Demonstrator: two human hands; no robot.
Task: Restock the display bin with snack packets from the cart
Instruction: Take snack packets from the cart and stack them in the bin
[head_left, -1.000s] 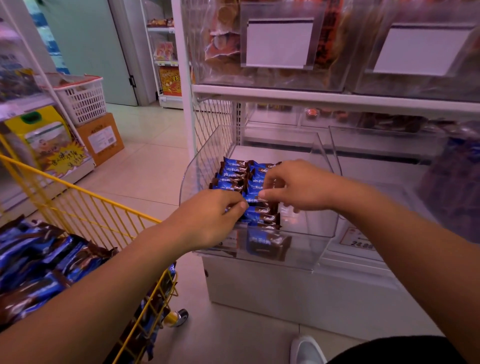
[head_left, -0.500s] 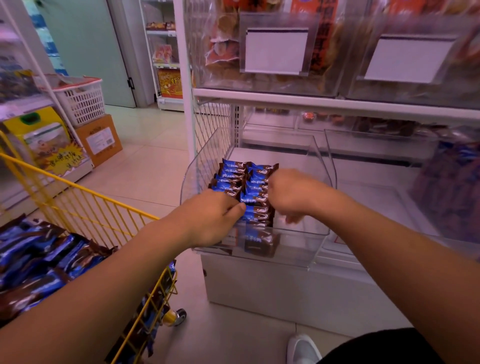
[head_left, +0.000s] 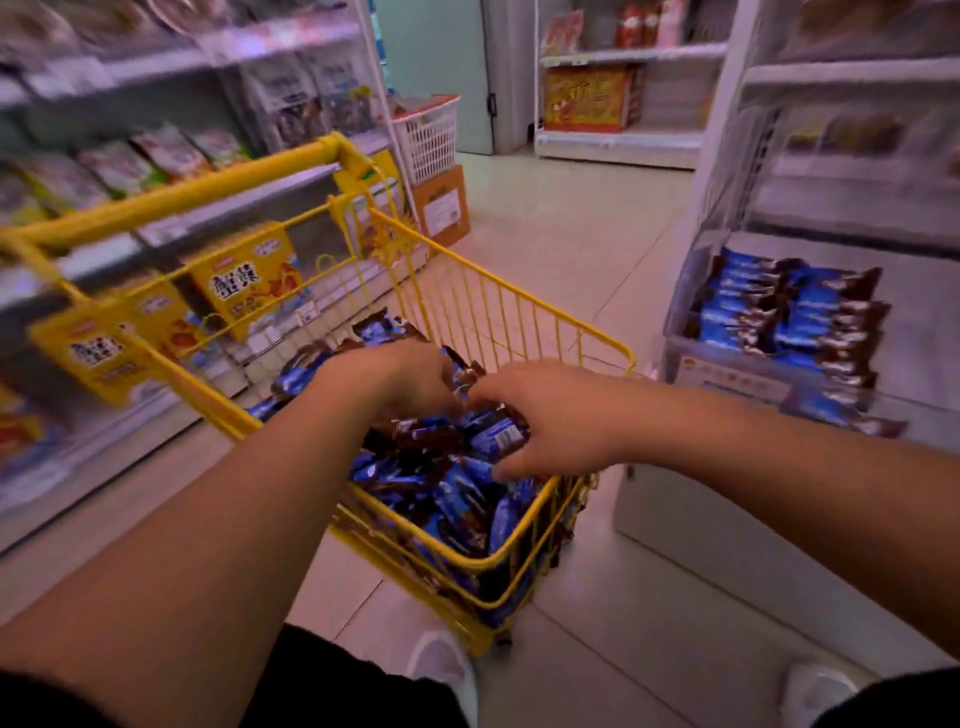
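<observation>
A yellow wire cart (head_left: 521, 305) stands in front of me, heaped with blue and brown snack packets (head_left: 457, 493). Both my hands are down in that heap. My left hand (head_left: 405, 379) curls its fingers into packets near the top of the pile. My right hand (head_left: 556, 415) grips a blue packet (head_left: 496, 434) between fingers and thumb. The clear display bin (head_left: 685, 291) is to the right on a low shelf, and rows of the same packets (head_left: 779, 317) lie stacked in it. The view is motion-blurred.
Shelves of boxed and bagged snacks (head_left: 244, 280) run along the left, close to the cart. A white basket (head_left: 426, 130) and a cardboard box (head_left: 441, 208) stand further down the aisle. My shoes (head_left: 441, 670) are on the tiled floor behind the cart.
My view has swung left from the bin to the cart. Both hands left the packets in the bin and now reach into the cart's pile.
</observation>
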